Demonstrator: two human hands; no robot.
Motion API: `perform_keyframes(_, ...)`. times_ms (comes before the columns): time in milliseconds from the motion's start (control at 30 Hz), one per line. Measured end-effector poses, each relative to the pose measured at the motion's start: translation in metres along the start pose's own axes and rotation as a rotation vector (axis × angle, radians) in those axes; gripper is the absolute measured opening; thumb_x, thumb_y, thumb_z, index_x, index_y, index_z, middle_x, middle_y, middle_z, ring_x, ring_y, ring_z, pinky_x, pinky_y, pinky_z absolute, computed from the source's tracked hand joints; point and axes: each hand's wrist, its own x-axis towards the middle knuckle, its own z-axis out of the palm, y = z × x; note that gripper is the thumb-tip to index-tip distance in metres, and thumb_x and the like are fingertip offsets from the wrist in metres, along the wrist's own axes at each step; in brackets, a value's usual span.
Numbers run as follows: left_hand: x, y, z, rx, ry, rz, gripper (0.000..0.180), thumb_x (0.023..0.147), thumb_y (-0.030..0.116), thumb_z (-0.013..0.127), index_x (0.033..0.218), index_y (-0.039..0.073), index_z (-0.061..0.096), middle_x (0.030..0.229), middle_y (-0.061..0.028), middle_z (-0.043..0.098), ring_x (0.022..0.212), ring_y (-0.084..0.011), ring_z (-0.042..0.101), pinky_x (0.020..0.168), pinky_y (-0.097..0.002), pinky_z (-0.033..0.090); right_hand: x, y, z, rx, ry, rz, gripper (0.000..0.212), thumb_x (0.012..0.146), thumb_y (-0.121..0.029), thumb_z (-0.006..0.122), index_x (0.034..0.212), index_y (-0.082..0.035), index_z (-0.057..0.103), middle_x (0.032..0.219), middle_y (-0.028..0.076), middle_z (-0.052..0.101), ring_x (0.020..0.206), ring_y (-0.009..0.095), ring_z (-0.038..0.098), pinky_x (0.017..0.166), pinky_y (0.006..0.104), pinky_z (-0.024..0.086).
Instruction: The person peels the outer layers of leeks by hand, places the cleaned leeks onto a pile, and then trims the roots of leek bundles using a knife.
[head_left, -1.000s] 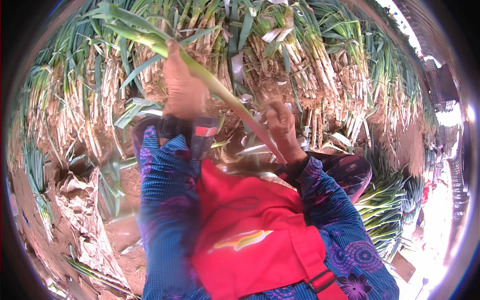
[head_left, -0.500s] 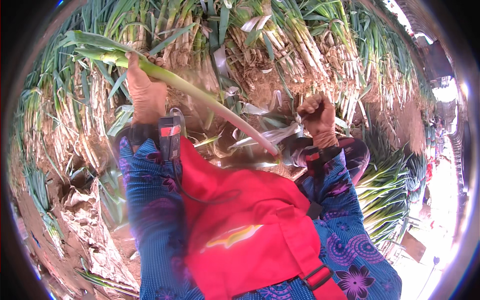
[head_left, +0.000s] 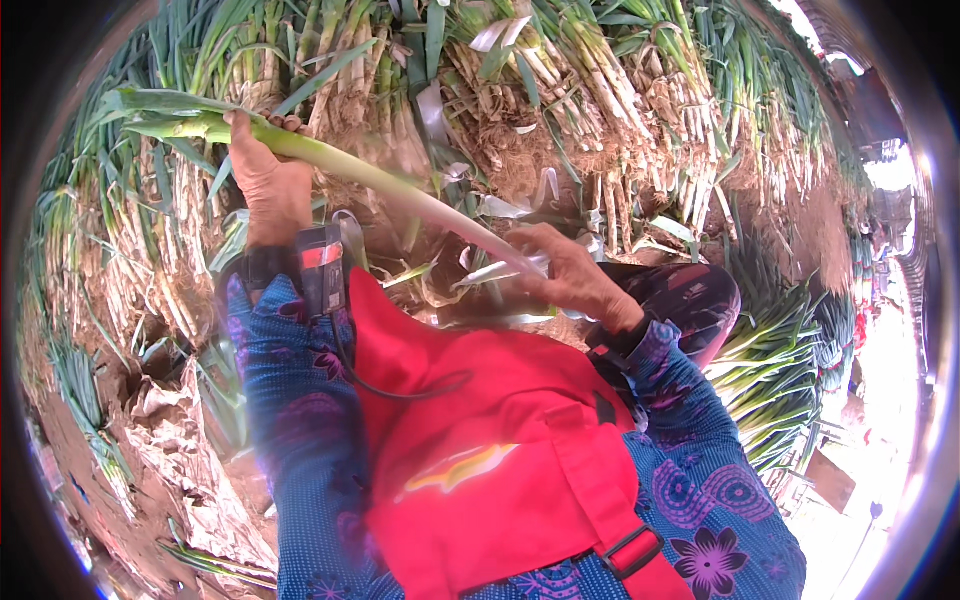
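A long leek [head_left: 385,185], green at the top and pale toward the root, slants across in front of me from upper left to lower right. My left hand [head_left: 272,185] is closed around its green end, with the leaves sticking out past the thumb. At the other end, my right hand [head_left: 578,275] has its fingers wrapped round the white root end, which they partly hide. Behind both hands lie loose peeled leaves [head_left: 500,270] and dry scraps on the ground.
Bundles of untrimmed leeks [head_left: 560,90] with soil on their roots line the far side and the left. To the right lies a pile of cleaner leeks [head_left: 765,385]. A crumpled sack [head_left: 190,455] is on the ground at left. My knee [head_left: 690,300] is bent beside my right forearm.
My right hand has moved left from beside the leek and taken hold of its root end. My left hand, still gripping the leek, has shifted slightly left.
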Motion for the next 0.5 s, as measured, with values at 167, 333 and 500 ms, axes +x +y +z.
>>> perform_keyframes(167,-0.006,0.004,0.003,0.069,0.059,0.096,0.031,0.09,0.04,0.055,0.089,0.011,0.044,0.072,-0.0047,0.047,0.067,-0.0205,0.047,0.068,-0.037,0.041,-0.005,-0.013,0.025,-0.355,0.236,-0.142,0.035,0.074,-0.016,0.069,0.105,-0.005,0.056,0.093,0.013,0.059,0.082,0.028,0.061,0.07,0.0369,0.05)
perform_keyframes(333,-0.004,0.007,0.003,0.059,0.088,0.097,0.03,0.09,0.039,0.055,0.089,0.011,0.044,0.074,-0.005,0.047,0.067,-0.0205,0.047,0.068,-0.0374,0.041,-0.001,0.011,0.025,-0.282,0.393,-0.209,0.011,0.084,-0.003,0.058,0.094,-0.004,0.056,0.079,0.008,0.059,0.069,0.022,0.06,0.056,0.0307,0.047)
perform_keyframes(500,0.002,0.012,-0.008,0.001,0.035,0.117,0.028,0.091,0.037,0.053,0.089,0.011,0.044,0.08,-0.0051,0.045,0.068,-0.0199,0.046,0.069,-0.0391,0.043,-0.005,0.021,0.005,0.608,0.437,0.292,0.007,0.091,-0.013,0.055,0.095,-0.007,0.057,0.079,0.005,0.061,0.069,0.019,0.058,0.058,0.0284,0.048)
